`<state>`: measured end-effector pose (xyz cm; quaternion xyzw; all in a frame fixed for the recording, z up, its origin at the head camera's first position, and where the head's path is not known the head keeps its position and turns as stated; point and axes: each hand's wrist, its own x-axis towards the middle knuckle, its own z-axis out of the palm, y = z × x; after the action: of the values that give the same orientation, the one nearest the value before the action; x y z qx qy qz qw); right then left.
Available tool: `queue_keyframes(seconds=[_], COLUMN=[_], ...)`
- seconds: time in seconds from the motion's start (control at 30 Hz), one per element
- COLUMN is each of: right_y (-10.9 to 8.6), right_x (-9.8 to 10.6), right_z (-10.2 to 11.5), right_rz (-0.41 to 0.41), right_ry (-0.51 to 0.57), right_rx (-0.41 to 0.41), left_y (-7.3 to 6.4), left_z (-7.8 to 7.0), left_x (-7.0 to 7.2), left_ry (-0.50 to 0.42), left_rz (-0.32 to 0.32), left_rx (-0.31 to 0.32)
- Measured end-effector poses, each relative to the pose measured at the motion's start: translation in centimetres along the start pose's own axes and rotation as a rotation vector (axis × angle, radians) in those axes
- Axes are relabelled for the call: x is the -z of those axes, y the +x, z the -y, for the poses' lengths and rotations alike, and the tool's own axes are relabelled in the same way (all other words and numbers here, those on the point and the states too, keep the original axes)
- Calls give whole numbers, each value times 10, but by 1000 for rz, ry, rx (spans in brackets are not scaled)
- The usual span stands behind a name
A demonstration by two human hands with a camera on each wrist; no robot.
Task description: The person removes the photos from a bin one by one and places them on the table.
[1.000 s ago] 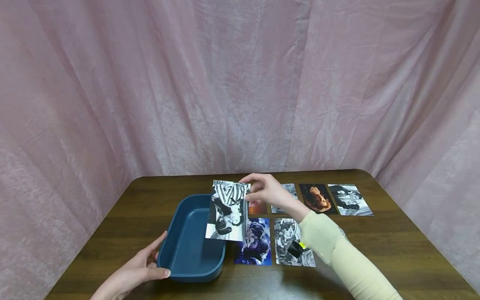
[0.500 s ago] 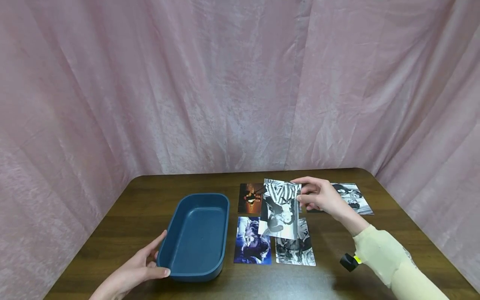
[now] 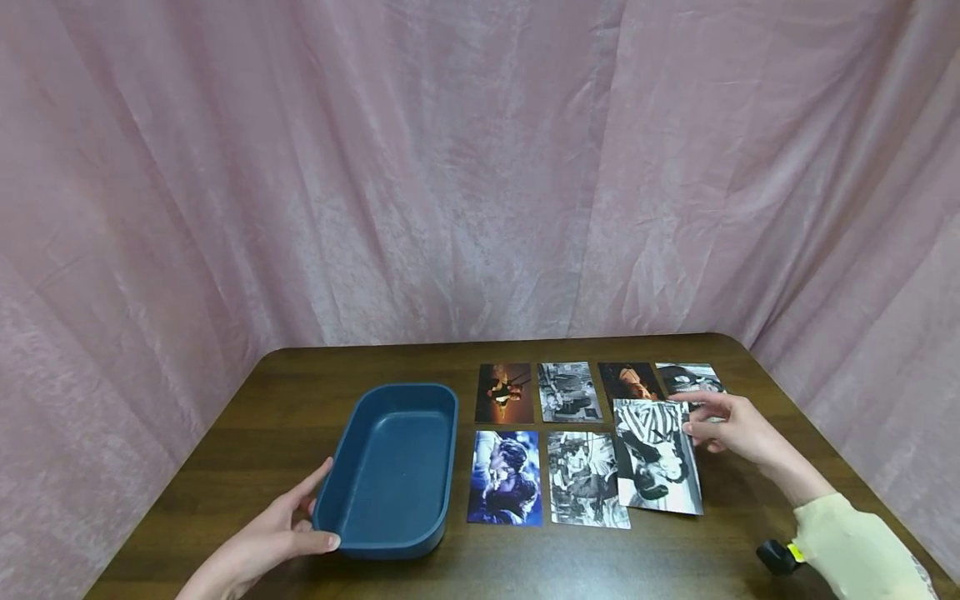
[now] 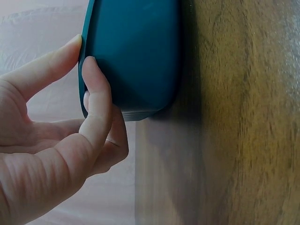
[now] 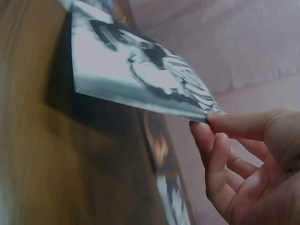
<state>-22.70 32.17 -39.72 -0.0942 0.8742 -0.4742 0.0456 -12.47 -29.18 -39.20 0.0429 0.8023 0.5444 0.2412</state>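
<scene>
My right hand [image 3: 731, 427] pinches a black-and-white photo card [image 3: 660, 462] by its right edge, thumb on its face. The right wrist view shows the card tilted, its far end low over the wood and casting a shadow; a striped pattern fills the part near the fingertips [image 5: 215, 117]. At the left, my left hand [image 3: 266, 533] holds the near-left corner of a deep blue rectangular tub [image 3: 393, 475]. In the left wrist view its thumb and fingers grip the tub's rim [image 4: 84, 70] from both sides. Nothing lies inside the tub.
Photo cards lie in rows right of the tub: a blue-purple one [image 3: 506, 479] and a grey one [image 3: 587, 482] in front, an orange one [image 3: 504, 393] and several others behind. A pink curtain [image 3: 450, 167] hangs behind the wooden table [image 3: 525, 558].
My right hand has carried the photo card from over the tub's right edge rightward and lower, beside the grey front card. The left hand and tub stay put.
</scene>
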Motion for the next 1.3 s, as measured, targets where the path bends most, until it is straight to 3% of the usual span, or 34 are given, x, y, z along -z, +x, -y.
queue_keyframes(seconds=[0.2,0.43,0.8,1.1,1.3], right_y=[-5,2,9,4,-1], right_x=[2,-13,-23,-22,-25], right_z=[-28,-41,-42,-42,-40], right_rz=[9,8,-37,-94,-134], right_ry=[-49,-108,-150,-184,-213], right_rx=[-18,-34,-32,-121,-128], left_y=[-2,-2,-3,1,0], left_z=[2,3,2,0,-1], left_x=[2,4,5,4,4], left_ry=[-1,-2,5,20,25], left_rz=[4,1,-12,-9,18], left_rx=[-3,13,40,35,16])
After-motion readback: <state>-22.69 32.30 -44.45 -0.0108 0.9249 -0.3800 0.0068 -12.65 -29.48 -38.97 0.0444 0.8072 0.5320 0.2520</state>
